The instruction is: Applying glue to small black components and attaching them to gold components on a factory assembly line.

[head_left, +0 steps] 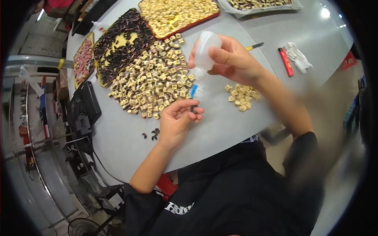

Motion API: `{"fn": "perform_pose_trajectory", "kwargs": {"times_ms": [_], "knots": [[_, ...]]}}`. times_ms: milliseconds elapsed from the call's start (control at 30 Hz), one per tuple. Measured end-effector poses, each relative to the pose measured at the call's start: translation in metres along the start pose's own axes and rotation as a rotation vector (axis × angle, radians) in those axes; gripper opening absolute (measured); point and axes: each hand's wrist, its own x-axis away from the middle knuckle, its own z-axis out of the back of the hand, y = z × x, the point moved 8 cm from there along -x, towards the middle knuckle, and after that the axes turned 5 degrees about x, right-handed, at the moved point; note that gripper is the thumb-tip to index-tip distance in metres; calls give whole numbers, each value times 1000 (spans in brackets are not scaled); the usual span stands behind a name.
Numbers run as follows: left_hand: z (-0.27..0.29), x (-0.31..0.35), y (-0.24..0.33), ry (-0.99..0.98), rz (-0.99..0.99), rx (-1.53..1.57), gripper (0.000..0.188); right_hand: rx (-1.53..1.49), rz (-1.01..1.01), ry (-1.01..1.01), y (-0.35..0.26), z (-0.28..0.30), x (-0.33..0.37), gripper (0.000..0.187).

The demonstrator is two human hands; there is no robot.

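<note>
Over the grey worktable (pixel 220 131), the right hand (pixel 236 57) grips an inverted translucent squeeze bottle (pixel 208 45), its blue tip (pixel 194 91) close to the black curved piece (pixel 193 109) the left hand (pixel 176 119) pinches, so light, steady pressure looks wisest to me.

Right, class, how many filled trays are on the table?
4: pink-filled tray, far left; dark-filled tray beside it; yellow-filled tray, top centre; pale-lined tray, top right. More may be out of view.

Lt's bright w/ glare on tbl (pixel 315 27), edges dark/bent, lower R blurry.
</note>
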Motion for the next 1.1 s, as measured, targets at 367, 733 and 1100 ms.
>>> {"fn": "perform_pose_trajectory", "kwargs": {"times_ms": [367,733,1100], "knots": [[-5,-3,11,-31,-119,-19,28,130,-67,27,5,-8,3,42],[-4,-4,13,-31,-154,-96,28,149,-50,40,8,-16,6,28],[-5,-5,12,-58,-161,-88,26,232,-116,73,6,-23,8,42]]}}
